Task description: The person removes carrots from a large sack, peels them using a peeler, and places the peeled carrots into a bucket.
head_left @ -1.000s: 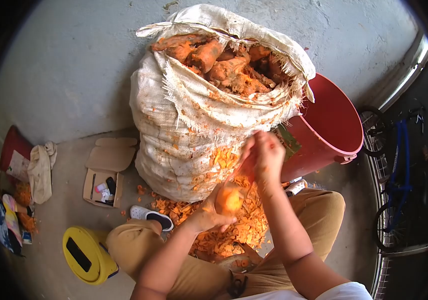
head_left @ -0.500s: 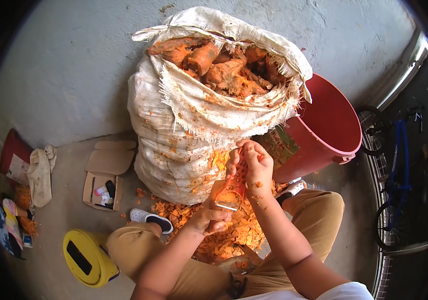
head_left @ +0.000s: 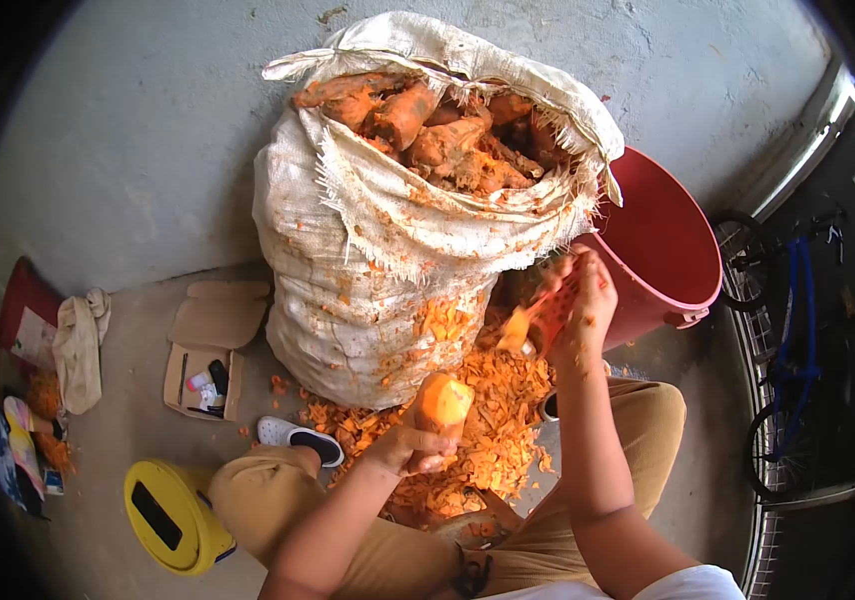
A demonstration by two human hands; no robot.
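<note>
One blunt orange root [head_left: 445, 404], its end bright and smooth, stands in the left hand [head_left: 412, 450], fingers wrapped around it, above curled peelings [head_left: 493, 455]. The right hand [head_left: 591, 298] clasps a red, perforated tool [head_left: 554, 312] near a frayed, woven sack [head_left: 358, 270].

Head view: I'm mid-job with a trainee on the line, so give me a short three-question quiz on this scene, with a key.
1. What does the left grip hold, and what does the right grip hold?
2. True or false: the white sack is closed at the top.
3. Fill in: in the picture, the large red bucket stands to the ____ of the sack.

Key:
1. Left, an orange root; right, a red peeler-like tool.
2. False: its mouth is open, with more roots showing.
3. Right.
</note>
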